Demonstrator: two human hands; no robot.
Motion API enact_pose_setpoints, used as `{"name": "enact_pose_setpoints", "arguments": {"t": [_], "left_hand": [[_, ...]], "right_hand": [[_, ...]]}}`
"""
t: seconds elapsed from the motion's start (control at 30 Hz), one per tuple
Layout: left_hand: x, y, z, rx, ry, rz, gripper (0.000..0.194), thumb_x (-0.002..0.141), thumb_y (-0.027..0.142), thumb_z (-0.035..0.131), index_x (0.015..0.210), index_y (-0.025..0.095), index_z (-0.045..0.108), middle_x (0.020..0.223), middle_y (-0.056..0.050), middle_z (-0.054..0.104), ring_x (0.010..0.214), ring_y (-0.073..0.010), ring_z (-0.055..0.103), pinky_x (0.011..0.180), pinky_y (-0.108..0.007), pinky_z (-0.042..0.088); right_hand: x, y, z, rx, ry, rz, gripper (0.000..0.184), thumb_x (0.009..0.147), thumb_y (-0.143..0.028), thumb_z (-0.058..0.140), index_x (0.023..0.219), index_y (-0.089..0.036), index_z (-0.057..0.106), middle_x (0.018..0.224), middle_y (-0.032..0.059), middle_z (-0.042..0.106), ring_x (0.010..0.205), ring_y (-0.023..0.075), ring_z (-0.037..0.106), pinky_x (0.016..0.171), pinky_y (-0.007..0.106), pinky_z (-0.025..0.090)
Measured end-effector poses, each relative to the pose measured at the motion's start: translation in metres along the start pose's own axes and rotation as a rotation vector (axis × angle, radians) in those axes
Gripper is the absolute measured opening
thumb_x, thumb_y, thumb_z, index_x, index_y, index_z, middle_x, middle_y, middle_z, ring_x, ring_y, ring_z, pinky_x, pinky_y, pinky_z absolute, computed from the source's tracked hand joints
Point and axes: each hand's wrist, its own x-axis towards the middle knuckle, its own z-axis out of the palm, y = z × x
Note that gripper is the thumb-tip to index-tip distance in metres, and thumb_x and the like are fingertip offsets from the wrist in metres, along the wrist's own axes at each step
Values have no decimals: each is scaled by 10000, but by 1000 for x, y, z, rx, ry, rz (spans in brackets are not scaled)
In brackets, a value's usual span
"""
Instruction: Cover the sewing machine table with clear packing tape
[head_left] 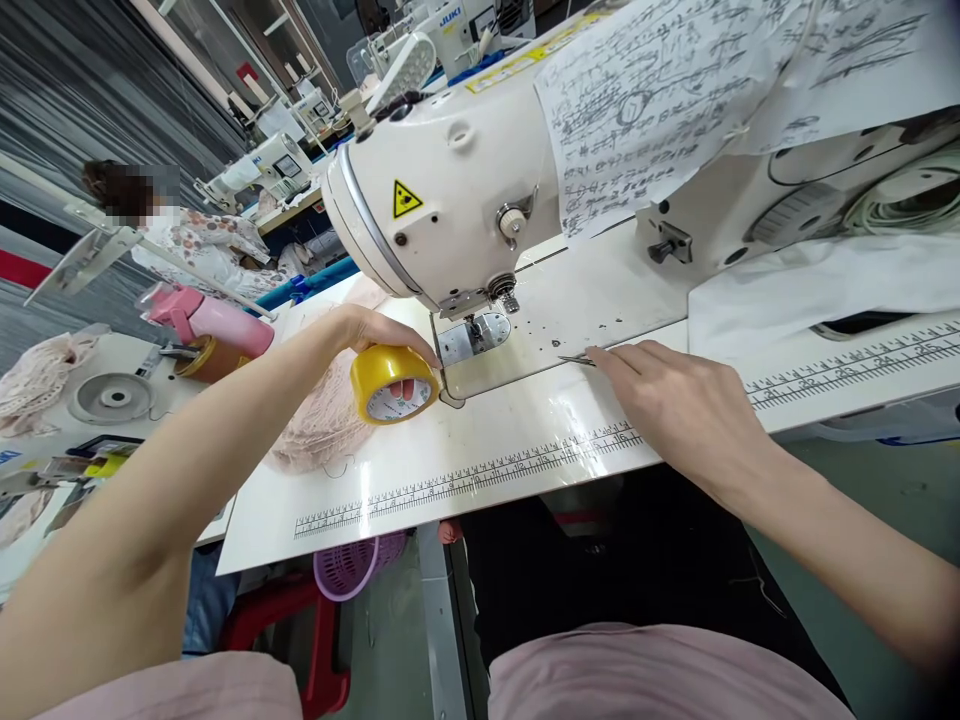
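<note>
My left hand [380, 332] is closed around a roll of yellow packing tape [362, 385], with fingertips showing through its core. It is just left of the sewing machine's needle plate [457, 343]. Under and behind the roll lies a heap of pale pink lace [319, 425]. My right hand [652, 375] rests low over the machine bed, closed on a pair of slim metal tweezers [574, 359]. Their points face left, towards the needle area, and the rest is hidden in the hand. Above both hands is the white sewing machine head [442, 200].
A printed ruler [480, 478] runs along the table's front edge. White cloth [825, 280] lies at the right, below handwritten sheets [637, 110]. A pink bottle [225, 325] and a brown tape roll [206, 360] stand left. A person [202, 235] sits beyond, near other machines.
</note>
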Motion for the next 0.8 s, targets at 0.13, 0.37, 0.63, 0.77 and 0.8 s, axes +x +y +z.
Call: {"name": "enact_pose_setpoints", "arguments": {"t": [0.13,0.37,0.63,0.77,0.8], "left_hand": [[3,-5,-2,-11,-57,88,507,704,499,732,1103,194,668,1160,-117,731,975,-249,710,769,-272,578],[10,-8,-7,21,-91,139,538,713,482,734,1150,176,668,1253,-124,697,1019,-235,694,759,-228,568],[11,-10,-7,84,-70,160,557,723,519,712,1175,195,679,1255,-114,699,1085,-267,681,817,-256,577],[14,-13,-9,38,-91,160,526,724,533,725,1135,204,705,1191,-109,722,1091,-268,676,889,-295,570],[14,-13,-9,25,-106,169,514,728,534,724,1126,210,712,1170,-104,730,1087,-263,677,899,-298,566]], "right_hand": [[-1,-31,-2,152,36,38,550,903,44,310,1375,-84,561,1184,134,678,569,122,578,399,258,324],[25,-108,-5,386,-170,-101,571,797,107,439,1331,-63,546,1237,143,606,736,162,665,568,257,556],[40,-134,-6,347,-244,-97,485,791,123,451,1225,-33,600,1081,158,639,688,172,688,583,248,578],[42,-143,-4,310,-231,-85,446,826,102,461,1237,-8,596,1090,191,640,701,168,695,583,226,574],[44,-146,-4,299,-223,-79,431,841,98,449,1230,-7,602,1083,193,641,702,165,697,582,222,573]]}}
